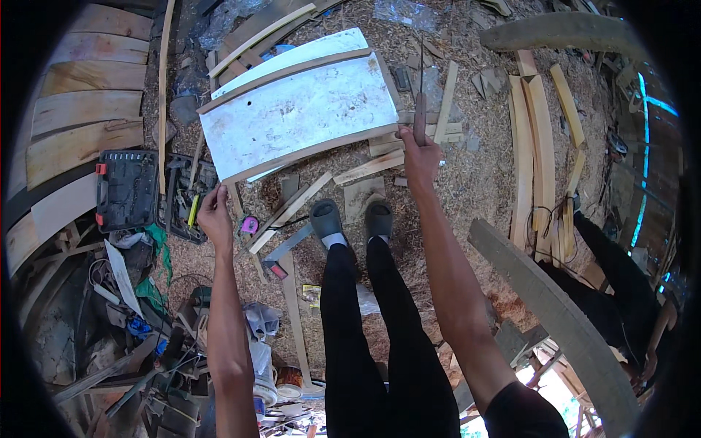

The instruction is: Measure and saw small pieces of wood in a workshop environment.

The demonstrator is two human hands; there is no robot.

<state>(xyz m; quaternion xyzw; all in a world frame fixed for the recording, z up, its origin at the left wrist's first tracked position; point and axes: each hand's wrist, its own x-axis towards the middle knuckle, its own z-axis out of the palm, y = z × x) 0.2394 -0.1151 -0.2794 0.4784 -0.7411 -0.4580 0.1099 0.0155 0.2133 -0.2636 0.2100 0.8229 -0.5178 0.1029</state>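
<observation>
Left hand (215, 214) fingers pinch white panel (299, 109) at a corner; right hand (421, 155) fingers wrap bladed tool (420, 117). Looks like panel positioning; next move needs blade kept clear.

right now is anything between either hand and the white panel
Nothing visible. The left hand is right at the near left corner of the white panel, though touch is unclear. The right hand, by the near right corner, grips a long tool that points away beside the panel, not across it.
</observation>
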